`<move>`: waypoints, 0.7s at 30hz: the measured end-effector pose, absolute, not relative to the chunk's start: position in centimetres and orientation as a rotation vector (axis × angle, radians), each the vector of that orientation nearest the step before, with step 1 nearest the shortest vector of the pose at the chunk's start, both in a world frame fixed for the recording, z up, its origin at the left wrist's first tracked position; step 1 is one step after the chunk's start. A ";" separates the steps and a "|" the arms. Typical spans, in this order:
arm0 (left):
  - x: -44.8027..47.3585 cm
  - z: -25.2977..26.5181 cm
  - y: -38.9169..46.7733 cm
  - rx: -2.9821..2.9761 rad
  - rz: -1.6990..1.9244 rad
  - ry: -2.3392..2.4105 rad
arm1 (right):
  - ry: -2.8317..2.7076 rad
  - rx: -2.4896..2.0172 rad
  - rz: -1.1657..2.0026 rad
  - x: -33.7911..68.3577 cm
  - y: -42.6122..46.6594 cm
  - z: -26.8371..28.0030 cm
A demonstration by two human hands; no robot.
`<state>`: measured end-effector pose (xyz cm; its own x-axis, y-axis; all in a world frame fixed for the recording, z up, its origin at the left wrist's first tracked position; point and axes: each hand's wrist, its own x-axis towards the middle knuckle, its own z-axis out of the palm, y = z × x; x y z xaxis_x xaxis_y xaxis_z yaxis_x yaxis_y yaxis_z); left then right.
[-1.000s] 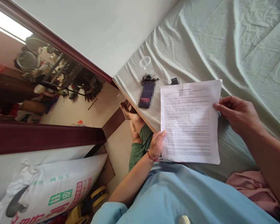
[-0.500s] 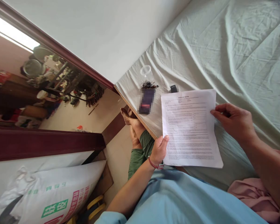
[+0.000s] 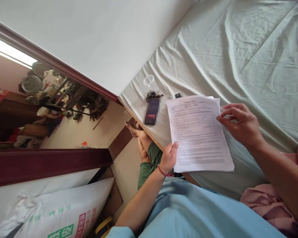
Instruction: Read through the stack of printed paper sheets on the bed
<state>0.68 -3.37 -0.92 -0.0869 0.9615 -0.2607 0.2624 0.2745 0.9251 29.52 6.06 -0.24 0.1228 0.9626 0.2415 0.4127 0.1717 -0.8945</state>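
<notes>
A stack of printed paper sheets (image 3: 198,138) is held up in front of me, tilted slightly, with lines of text and a small table on the top page. My left hand (image 3: 169,157) grips the lower left edge, thumb on the front and fingers hidden behind. At the upper right edge, my right hand (image 3: 242,124) pinches the paper between thumb and curled fingers. There the corner of a sheet behind shows past the top page.
On the pale bedsheet (image 3: 206,53) lie a blurred-out phone (image 3: 152,111), a small dark bunch (image 3: 154,95), a clear plastic cup (image 3: 149,81) and a small black object (image 3: 178,95). Pink cloth (image 3: 268,201) lies at right. A white printed sack (image 3: 72,205) stands lower left.
The right hand has moved slightly left along with the paper's upper edge. The sheets have fanned a little, so a rear corner now shows at the top right. The view has shifted slightly.
</notes>
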 end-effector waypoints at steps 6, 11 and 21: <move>0.8 -0.6 -3.2 1.172 0.892 1.530 | -1.272 -1.078 1.219 29.0 5.4 1.1; 0.8 -0.4 -3.2 1.166 0.883 1.519 | -1.134 -1.011 1.434 28.8 5.2 1.5; 0.4 -1.0 -3.8 1.191 0.885 1.611 | -1.381 -1.578 1.061 29.7 6.4 -0.2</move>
